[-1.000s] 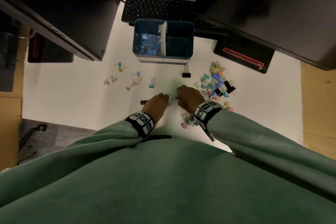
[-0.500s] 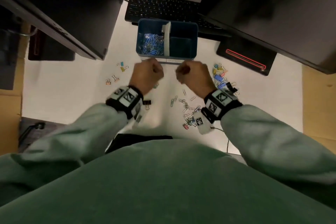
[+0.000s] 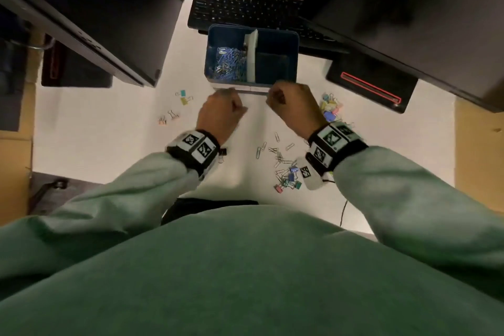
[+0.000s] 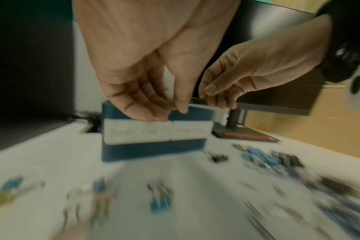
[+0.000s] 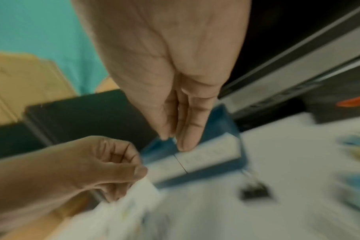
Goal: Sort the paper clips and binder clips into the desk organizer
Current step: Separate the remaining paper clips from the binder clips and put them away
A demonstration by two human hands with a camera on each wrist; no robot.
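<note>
The blue desk organizer [image 3: 291, 35] stands mid-desk, with paper clips [image 3: 229, 63] in its left compartment and a dark right one. My left hand [image 3: 229, 95] and right hand [image 3: 275, 95] hover side by side at its front wall. On each, the thumb is pinched against the fingertips in the wrist views, left hand [image 4: 175, 110] and right hand [image 5: 173, 139]. What they pinch is almost hidden; it looks like paper clips. Loose paper clips [image 3: 278, 155] lie behind the hands. Coloured binder clips [image 3: 331, 110] are heaped at the right.
More binder clips lie at the left [image 3: 185, 98] and near the desk front [image 3: 289, 183]; a black one [image 4: 218, 157] sits by the organizer. A keyboard [image 3: 245, 8], two dark monitors [image 3: 95, 8] and a stand base [image 3: 371, 87] ring the organizer.
Both hands lifted from the paper clip pile near the desk front and travelled forward to the organizer's front wall, fingers staying pinched.
</note>
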